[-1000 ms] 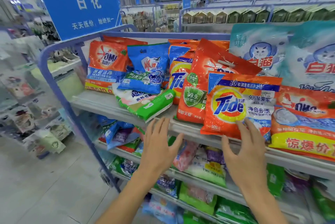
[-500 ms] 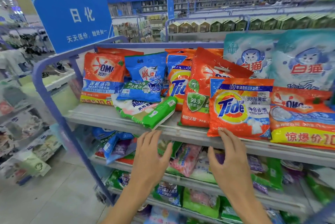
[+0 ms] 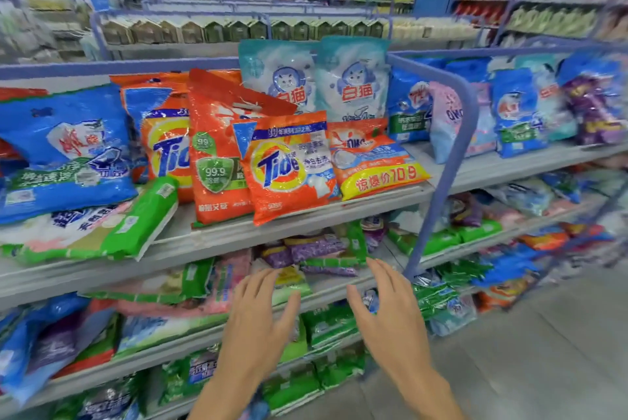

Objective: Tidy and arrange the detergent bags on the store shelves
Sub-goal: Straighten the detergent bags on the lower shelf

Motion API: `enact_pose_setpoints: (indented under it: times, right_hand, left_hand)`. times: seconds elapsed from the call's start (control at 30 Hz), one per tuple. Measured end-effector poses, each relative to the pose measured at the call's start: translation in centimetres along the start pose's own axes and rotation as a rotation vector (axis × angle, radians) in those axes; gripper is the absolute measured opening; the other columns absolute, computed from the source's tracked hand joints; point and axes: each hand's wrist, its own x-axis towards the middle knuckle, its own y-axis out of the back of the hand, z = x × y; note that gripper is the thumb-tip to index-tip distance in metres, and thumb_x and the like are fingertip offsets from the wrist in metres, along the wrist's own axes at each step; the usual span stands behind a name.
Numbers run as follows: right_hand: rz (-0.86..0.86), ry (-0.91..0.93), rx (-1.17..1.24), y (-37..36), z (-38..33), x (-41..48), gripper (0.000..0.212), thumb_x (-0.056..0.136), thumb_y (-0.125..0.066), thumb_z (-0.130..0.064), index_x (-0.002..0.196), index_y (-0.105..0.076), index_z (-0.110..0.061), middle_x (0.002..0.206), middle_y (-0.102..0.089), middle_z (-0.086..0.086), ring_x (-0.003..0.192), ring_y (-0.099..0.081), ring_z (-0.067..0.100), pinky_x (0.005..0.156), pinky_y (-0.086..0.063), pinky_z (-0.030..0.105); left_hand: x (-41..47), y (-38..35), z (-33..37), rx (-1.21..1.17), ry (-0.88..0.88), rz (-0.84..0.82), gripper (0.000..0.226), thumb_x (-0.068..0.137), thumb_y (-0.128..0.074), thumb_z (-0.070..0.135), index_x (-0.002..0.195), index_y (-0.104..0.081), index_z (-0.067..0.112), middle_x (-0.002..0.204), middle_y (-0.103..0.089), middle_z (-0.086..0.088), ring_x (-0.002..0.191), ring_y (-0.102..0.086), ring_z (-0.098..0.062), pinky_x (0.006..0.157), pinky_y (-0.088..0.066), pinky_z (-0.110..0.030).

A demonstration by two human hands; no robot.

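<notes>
Head view shows us the orange Tide bag leaning at the front edge of the upper shelf, crowded between a taller orange bag and a slumped Omo bag. Our left hand and right hand hover below it, apart, fingers spread, holding nothing. We judge ourselves between bags; next we must choose one and square it upright.
</notes>
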Motion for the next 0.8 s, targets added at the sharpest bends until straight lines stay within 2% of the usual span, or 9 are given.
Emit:
enact_pose_setpoints:
  times: [0.1, 0.23, 0.4, 0.47, 0.53, 0.67, 0.8]
  right_hand:
    - [0.063, -0.095, 0.029, 3.8, 3.4, -1.4, 0.062, 0.102, -0.048, -0.054, 0.157, -0.030, -0.032, 0.161, -0.030, -0.014, 0.150, -0.021, 0.006, 0.122, -0.023, 0.029]
    - [0.150, -0.214, 0.046, 8.9, 9.0, -2.8, 0.061, 0.101, -0.049, -0.053, 0.157, -0.033, -0.031, 0.160, -0.033, -0.014, 0.149, -0.024, 0.007, 0.122, -0.023, 0.030]
    - [0.286, -0.293, 0.094, 14.7, 17.0, -4.5, 0.059, 0.097, -0.057, -0.052, 0.151, -0.043, -0.032, 0.153, -0.045, -0.013, 0.144, -0.035, 0.010, 0.118, -0.033, 0.032]
    - [0.359, -0.315, 0.126, 17.1, 20.2, -5.0, 0.056, 0.096, -0.063, -0.046, 0.148, -0.049, -0.029, 0.147, -0.051, -0.012, 0.138, -0.040, 0.007, 0.113, -0.032, 0.025]
    - [0.386, -0.341, 0.148, 19.2, 23.2, -5.5, 0.054, 0.096, -0.064, -0.044, 0.146, -0.052, -0.029, 0.145, -0.053, -0.012, 0.136, -0.041, 0.006, 0.112, -0.031, 0.025]
    - [0.385, -0.422, 0.195, 22.9, 28.1, -6.2, 0.053, 0.096, -0.062, -0.045, 0.146, -0.050, -0.031, 0.144, -0.050, -0.014, 0.140, -0.039, 0.009, 0.113, -0.030, 0.028]
    - [0.453, -0.487, 0.249, 25.4, 32.6, -5.7, 0.048, 0.093, -0.070, -0.037, 0.138, -0.056, -0.031, 0.133, -0.054, -0.012, 0.137, -0.045, 0.014, 0.110, -0.032, 0.028]
  left_hand:
    - [0.0, -2.7, 4.1, -0.021, -0.072, -0.060, 0.051, 0.099, -0.053, 0.049, 0.144, -0.050, 0.024, 0.142, -0.048, 0.011, 0.138, -0.035, -0.015, 0.117, -0.032, -0.035]
    - [-0.1, -6.7, 10.6, -0.061, -0.159, -0.135, 0.051, 0.101, -0.050, 0.050, 0.145, -0.047, 0.024, 0.141, -0.044, 0.015, 0.137, -0.032, -0.011, 0.117, -0.029, -0.030]
    - [-1.1, -12.8, 19.5, -0.174, -0.247, -0.209, 0.038, 0.100, -0.049, 0.052, 0.136, -0.042, 0.041, 0.131, -0.036, 0.028, 0.129, -0.029, 0.003, 0.107, -0.025, -0.017]
    - [-1.7, -15.5, 22.6, -0.211, -0.272, -0.245, 0.039, 0.099, -0.050, 0.055, 0.136, -0.044, 0.041, 0.128, -0.036, 0.033, 0.131, -0.033, 0.002, 0.108, -0.030, -0.020]
    - [-2.3, -18.1, 25.2, -0.240, -0.278, -0.283, 0.043, 0.098, -0.051, 0.055, 0.139, -0.046, 0.040, 0.124, -0.034, 0.039, 0.131, -0.034, 0.001, 0.111, -0.035, -0.027]
    - [-2.8, -22.3, 29.8, -0.255, -0.270, -0.289, 0.046, 0.098, -0.051, 0.055, 0.141, -0.045, 0.040, 0.132, -0.039, 0.030, 0.126, -0.028, 0.008, 0.110, -0.029, -0.022]
    - [-2.3, -26.1, 33.8, -0.274, -0.241, -0.321, 0.040, 0.097, -0.051, 0.057, 0.136, -0.043, 0.048, 0.134, -0.040, 0.031, 0.130, -0.032, 0.007, 0.112, -0.030, -0.024]
